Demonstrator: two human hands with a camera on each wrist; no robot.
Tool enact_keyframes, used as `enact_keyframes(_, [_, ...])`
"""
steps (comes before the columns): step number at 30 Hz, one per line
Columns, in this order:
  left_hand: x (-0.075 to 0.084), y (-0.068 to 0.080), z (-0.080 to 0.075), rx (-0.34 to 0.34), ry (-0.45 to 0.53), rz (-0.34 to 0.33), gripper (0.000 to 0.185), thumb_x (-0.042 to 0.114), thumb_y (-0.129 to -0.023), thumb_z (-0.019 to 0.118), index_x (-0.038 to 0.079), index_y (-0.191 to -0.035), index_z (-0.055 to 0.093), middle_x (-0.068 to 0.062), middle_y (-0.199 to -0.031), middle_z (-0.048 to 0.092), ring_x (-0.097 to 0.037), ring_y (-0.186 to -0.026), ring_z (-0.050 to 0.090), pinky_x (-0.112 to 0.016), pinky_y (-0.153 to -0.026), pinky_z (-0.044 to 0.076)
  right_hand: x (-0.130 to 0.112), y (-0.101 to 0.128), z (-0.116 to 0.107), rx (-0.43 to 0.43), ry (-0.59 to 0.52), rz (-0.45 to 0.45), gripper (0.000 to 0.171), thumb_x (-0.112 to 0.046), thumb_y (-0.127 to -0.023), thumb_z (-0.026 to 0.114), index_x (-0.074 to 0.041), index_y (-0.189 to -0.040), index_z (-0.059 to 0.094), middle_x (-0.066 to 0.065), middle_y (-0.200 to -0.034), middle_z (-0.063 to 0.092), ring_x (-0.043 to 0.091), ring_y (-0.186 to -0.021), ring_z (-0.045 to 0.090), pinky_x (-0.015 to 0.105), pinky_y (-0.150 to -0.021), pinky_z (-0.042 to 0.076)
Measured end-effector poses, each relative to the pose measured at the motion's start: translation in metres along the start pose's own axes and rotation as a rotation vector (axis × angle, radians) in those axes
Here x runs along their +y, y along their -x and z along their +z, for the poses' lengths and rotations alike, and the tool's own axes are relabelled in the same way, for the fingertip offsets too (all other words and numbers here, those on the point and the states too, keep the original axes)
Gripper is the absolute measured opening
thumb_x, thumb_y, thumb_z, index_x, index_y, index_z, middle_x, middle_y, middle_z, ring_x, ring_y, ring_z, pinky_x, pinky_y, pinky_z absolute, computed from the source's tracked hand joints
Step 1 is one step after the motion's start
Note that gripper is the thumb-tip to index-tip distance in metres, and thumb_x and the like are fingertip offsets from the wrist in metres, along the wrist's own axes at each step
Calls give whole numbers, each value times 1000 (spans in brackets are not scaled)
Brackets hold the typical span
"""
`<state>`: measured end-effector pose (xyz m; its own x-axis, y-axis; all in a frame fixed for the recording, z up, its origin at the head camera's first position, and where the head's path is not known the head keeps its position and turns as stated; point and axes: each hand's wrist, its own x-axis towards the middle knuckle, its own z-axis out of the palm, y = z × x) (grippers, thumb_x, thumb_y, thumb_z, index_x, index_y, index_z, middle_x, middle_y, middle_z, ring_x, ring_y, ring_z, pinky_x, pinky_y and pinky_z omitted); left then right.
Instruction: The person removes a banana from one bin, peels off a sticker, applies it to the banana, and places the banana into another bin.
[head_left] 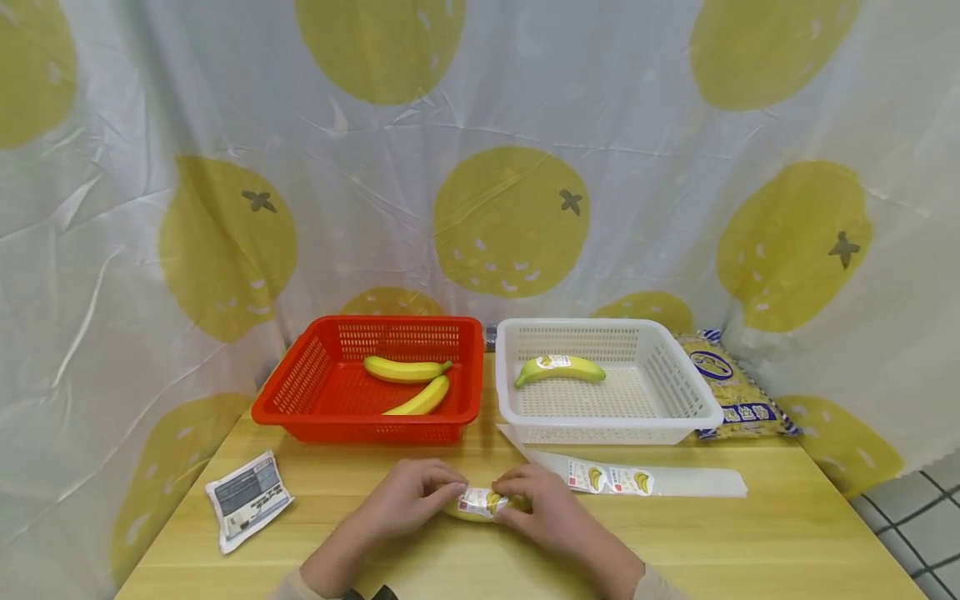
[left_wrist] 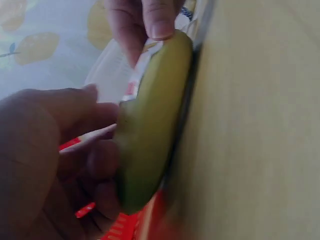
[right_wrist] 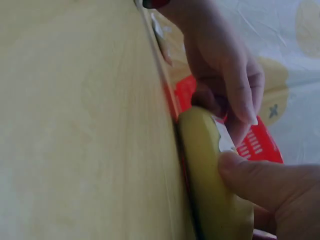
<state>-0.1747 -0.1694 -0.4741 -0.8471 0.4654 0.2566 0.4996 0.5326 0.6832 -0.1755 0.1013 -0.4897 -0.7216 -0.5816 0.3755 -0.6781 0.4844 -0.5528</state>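
Note:
Both hands are at a yellow banana [head_left: 471,517] lying on the table near its front middle. A white label [head_left: 480,502] with a banana picture is on its upper side. My left hand [head_left: 405,498] holds the left end, its curled fingers against the far side in the left wrist view, where the banana's [left_wrist: 155,115] greenish tip shows. My right hand [head_left: 546,510] grips the other end, with the thumb [right_wrist: 235,167] pressing beside the label's edge. A backing strip [head_left: 697,482] bearing two more banana labels [head_left: 611,478] lies just beyond the right hand.
A red basket [head_left: 375,432] with two bananas [head_left: 408,372] stands at the back left. Beside it, a white basket [head_left: 600,433] contains one labelled banana [head_left: 573,368]. A yellow packet [head_left: 738,400] is behind at right; a white packet [head_left: 249,500] lies at left.

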Motion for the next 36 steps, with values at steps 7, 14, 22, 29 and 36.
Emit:
enact_keyframes(7, [0,-8,11,211,76,65,23,22,-98,73,17,-120,75,4,-97,75,3,-57,47,-20,-50,45,4,18,-7,8,68,-109,27,-15,-83,83,-16,-110,78,-8,-112,73,13,-106,66,32,-93,55])
enact_keyframes(14, [14,-37,26,117,294,65,54,21,-99,70,19,-150,51,-18,-127,67,-18,-59,64,-23,-51,51,0,52,-30,-22,166,-192,30,-16,-82,83,-15,-112,78,-7,-115,71,10,-105,66,29,-90,56])
enact_keyframes(22, [34,-76,55,174,567,-145,46,19,-101,67,17,-145,54,-17,-120,62,-26,-74,71,-27,-62,58,1,77,-63,-193,150,-162,28,-25,-90,80,-13,-114,77,-2,-116,73,13,-107,66,31,-87,57])
enact_keyframes(29, [31,-90,74,432,762,-258,26,18,-98,72,5,-120,74,-25,-102,68,-33,-72,69,-22,-62,55,9,85,-72,-213,45,-234,26,-19,-88,81,-13,-113,74,-2,-111,73,11,-104,65,29,-85,57])
enact_keyframes(36, [29,-94,74,449,810,-274,32,16,-96,74,-5,-120,72,-20,-100,71,-24,-70,69,-20,-63,55,10,89,-99,-108,-71,-267,36,-16,-87,83,-17,-120,71,-2,-115,73,11,-104,67,23,-89,55])
